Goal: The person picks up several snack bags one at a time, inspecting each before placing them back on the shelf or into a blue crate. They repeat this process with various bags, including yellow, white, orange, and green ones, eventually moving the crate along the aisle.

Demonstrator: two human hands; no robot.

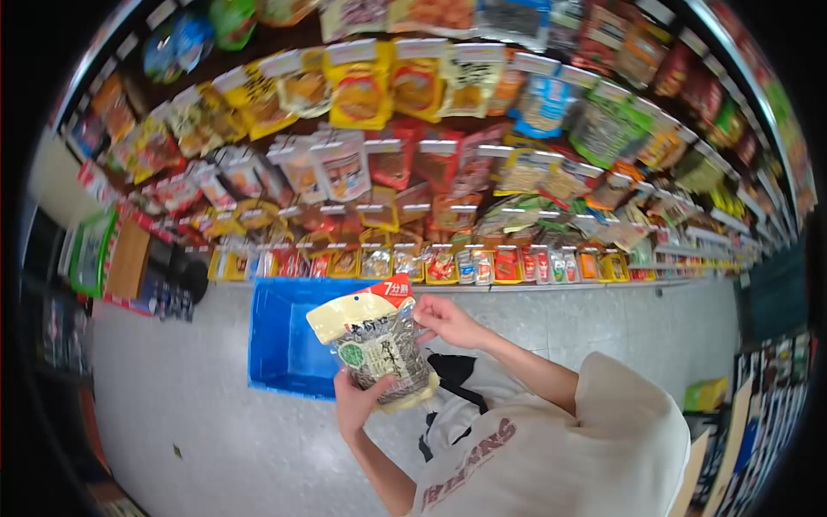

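Note:
A cream-topped bag of sunflower seeds [385, 351], with a red corner and a clear window showing greyish seeds, is held tilted in front of my body. My left hand [360, 398] grips its lower left edge, thumb across the front. At the upper right side, my right hand [448, 320] pinches the edge of the bag between thumb and fingers. Behind and to the left of the bag, a blue plastic crate [289, 392] stands on the floor. The bag hides the crate's right part, and the crate's visible inside shows bare blue walls.
Ahead, a long shelf rack holds hanging snack bags [358, 90] in several rows, with small packets [506, 264] in bins along the bottom. At the left are a green-rimmed container [93, 254] and a cardboard box [129, 258]. More shelving [775, 370] stands at the right, above tiled floor [207, 439].

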